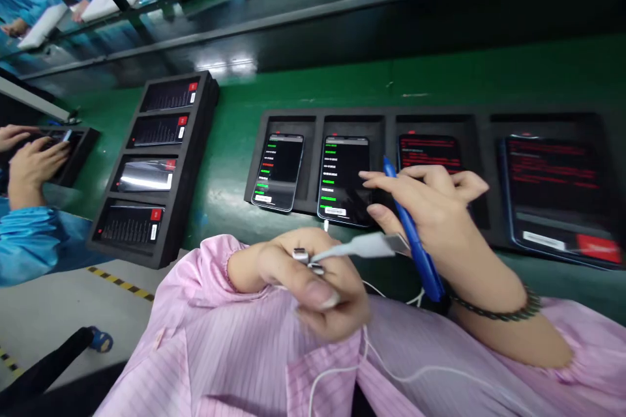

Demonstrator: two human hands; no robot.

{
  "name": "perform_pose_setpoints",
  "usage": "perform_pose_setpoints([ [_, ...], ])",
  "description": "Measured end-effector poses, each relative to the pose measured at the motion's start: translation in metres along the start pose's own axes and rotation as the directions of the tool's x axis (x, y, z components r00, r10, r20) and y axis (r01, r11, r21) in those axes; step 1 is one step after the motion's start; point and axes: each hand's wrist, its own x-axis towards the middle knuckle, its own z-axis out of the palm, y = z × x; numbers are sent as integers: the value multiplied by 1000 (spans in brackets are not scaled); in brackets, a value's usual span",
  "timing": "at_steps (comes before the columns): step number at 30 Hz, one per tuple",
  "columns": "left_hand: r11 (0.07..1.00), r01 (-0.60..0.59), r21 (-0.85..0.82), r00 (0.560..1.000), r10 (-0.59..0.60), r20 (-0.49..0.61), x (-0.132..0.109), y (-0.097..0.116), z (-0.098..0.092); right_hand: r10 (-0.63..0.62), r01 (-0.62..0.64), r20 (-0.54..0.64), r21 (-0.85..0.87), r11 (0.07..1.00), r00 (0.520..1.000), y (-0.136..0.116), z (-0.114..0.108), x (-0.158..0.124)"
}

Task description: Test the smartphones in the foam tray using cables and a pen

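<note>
My left hand (317, 287) is closed on a white USB cable (364, 245), whose plug points right. A small metal connector (300, 254) also sticks up beside its thumb. My right hand (430, 202) has a blue pen (418, 247) tucked in it, tip upward. Its index finger reaches the right edge of a phone (343, 176) showing green and white text; whether it touches the glass I cannot tell. To the left, another phone (278, 172) displays green, white and red lines. Partly behind my right hand lies a phone with red text (430, 148).
A black tray (391, 118) holds these phones and a larger-looking one (552, 189) at right. Another black tray (178, 208) with several phones lies left. A co-worker's hands (36, 163) are at the far left. More people in blue sleeves work across the bench.
</note>
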Motion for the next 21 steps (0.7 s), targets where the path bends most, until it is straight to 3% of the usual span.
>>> perform_pose_setpoints([
  [3,999,39,19,969,-43,243,6,13,3,21,-10,-55,201,980,998,-6,-11,2],
  [6,990,11,144,951,-55,304,17,21,13,80,-18,-94,528,849,992,-16,-23,4],
  [9,953,-36,301,945,-66,321,28,22,22,71,74,-165,733,677,984,-24,-30,7],
  [12,928,-67,367,958,-43,284,32,18,26,21,178,-241,767,616,970,-25,-32,9],
  [17,876,-58,479,989,-14,145,27,0,31,-71,263,-301,668,696,951,-30,-36,11],
  [19,874,-48,483,998,19,65,24,-10,29,-152,298,-276,628,719,949,-31,-38,13],
  [21,878,-3,478,1000,15,-22,24,-17,24,-285,294,-111,590,752,952,-28,-41,16],
])
